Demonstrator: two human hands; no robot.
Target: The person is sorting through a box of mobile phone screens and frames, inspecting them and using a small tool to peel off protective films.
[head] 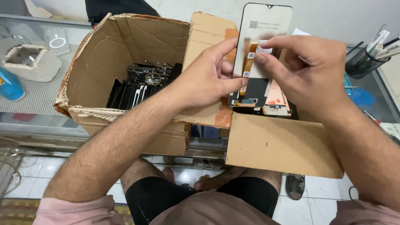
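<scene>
Two hands: both pinch one phone screen panel (260, 50), held upright above the cardboard box (125, 54).
Left hand (208, 77): thumb and fingers closed on the panel's left edge, low down.
Right hand (310, 71): fingertips closed on the panel's back, near the orange flex cable (249, 66).
Panel position: in the air, between the box's torn flap (210, 41) and a second flap (279, 146).
Risk, slip: an edge-only pinch could likely let the thin glass drop onto the stacked panels (139, 85) in the box.
Risk, cable: pressure from the right fingertips might crease or tear the flex.
Risk, bending: opposing pulls could crack the panel.
</scene>
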